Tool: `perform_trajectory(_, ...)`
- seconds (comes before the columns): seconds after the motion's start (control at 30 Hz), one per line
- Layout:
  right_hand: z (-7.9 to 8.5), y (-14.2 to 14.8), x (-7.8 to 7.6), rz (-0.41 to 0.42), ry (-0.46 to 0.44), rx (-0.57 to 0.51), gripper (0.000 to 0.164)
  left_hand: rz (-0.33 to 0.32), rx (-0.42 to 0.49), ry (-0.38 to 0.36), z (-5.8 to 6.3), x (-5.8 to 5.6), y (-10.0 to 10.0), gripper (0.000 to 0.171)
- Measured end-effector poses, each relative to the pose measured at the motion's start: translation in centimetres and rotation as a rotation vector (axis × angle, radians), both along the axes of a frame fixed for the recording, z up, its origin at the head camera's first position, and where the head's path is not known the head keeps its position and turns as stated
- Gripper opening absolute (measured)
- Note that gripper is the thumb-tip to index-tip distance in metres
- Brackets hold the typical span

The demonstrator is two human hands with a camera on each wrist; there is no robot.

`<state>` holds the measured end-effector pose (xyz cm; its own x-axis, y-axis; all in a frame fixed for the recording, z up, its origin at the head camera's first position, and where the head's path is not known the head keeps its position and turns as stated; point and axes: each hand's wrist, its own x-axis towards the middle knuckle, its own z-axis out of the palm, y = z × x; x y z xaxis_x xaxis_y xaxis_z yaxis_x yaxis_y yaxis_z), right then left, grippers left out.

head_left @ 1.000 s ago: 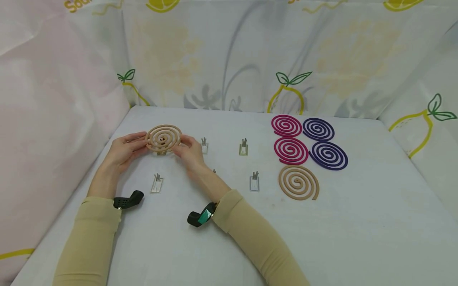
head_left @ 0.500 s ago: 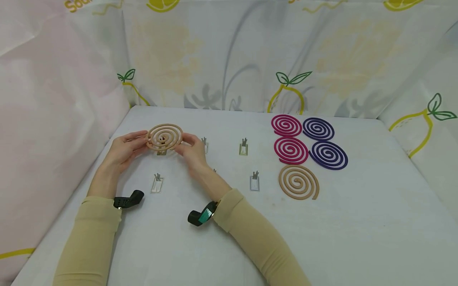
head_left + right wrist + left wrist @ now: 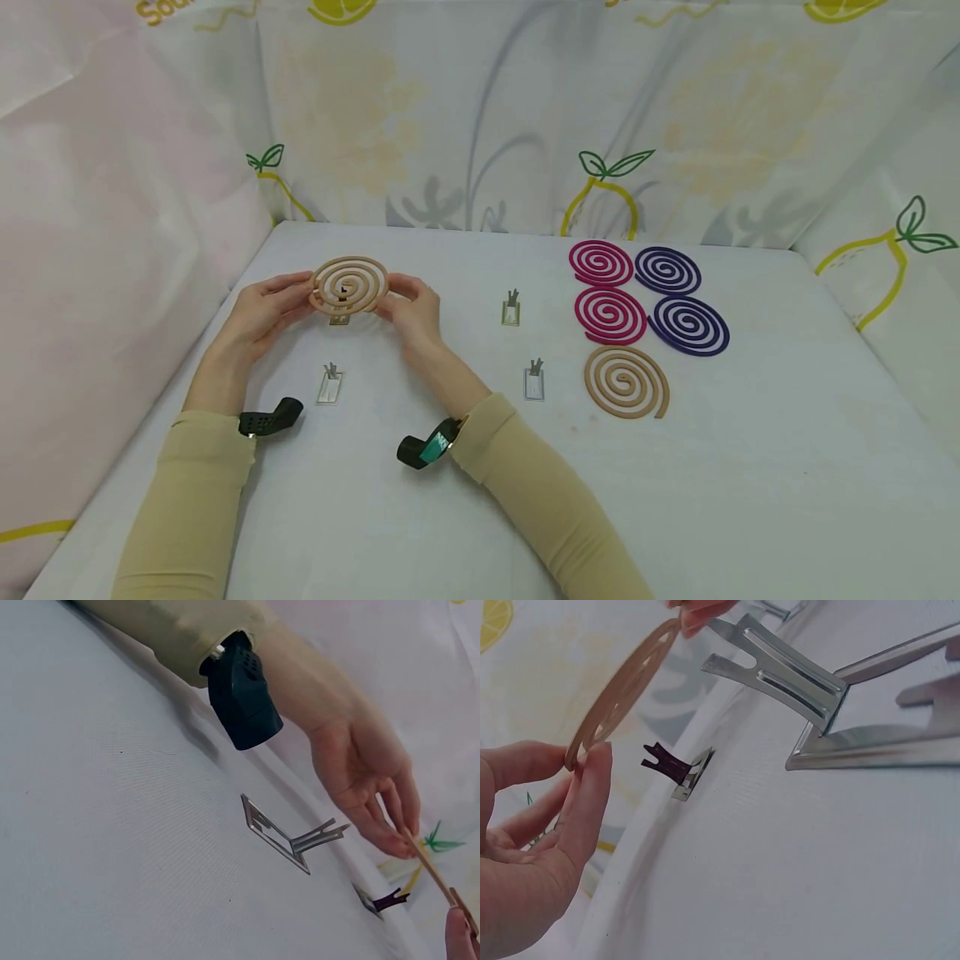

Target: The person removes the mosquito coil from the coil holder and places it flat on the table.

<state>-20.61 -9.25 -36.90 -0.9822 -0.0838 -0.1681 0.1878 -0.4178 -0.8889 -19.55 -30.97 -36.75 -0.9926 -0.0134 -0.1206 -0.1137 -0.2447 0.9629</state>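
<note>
A tan mosquito coil (image 3: 349,286) is held level by both hands at the table's far left. My left hand (image 3: 262,312) pinches its left edge between thumb and fingers, and my right hand (image 3: 416,317) pinches the right edge. Right under the coil stands a dark-pronged metal coil stand (image 3: 340,320), partly hidden. The left wrist view shows the coil (image 3: 622,694) edge-on, held above and apart from the dark prongs (image 3: 667,765). A silver coil stand (image 3: 329,387) with raised prongs is nearer the front, below the left hand.
Two more metal stands, one behind (image 3: 511,313) and one in front (image 3: 534,383), stand mid-table. Toward the right lie two pink coils (image 3: 610,315), two purple coils (image 3: 687,326) and another tan coil (image 3: 626,383). A printed cloth (image 3: 465,117) hangs behind the table.
The held coil has risen slightly and shifted a little right, off the stand's prongs. My right hand has moved slightly right with it; the left hand barely moved.
</note>
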Motion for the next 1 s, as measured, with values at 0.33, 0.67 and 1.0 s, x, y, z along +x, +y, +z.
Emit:
perform_trajectory(0.33, 0.1, 0.6, -0.4, -0.004, 0.011, -0.004, 0.036, -0.023, -0.039, -0.004, 0.3, 0.1, 0.4, 0.013)
perform_trajectory(0.67, 0.5, 1.2, -0.6, -0.003, 0.018, -0.023, 0.036, -0.029, -0.009, 0.002, 0.7, 0.1, 0.8, 0.012)
perform_trajectory(1.0, 0.9, 2.1, -1.2, 0.000, 0.000, -0.018, 0.036, -0.051, 0.004, 0.037, 1.0, 0.1, 1.6, 0.016)
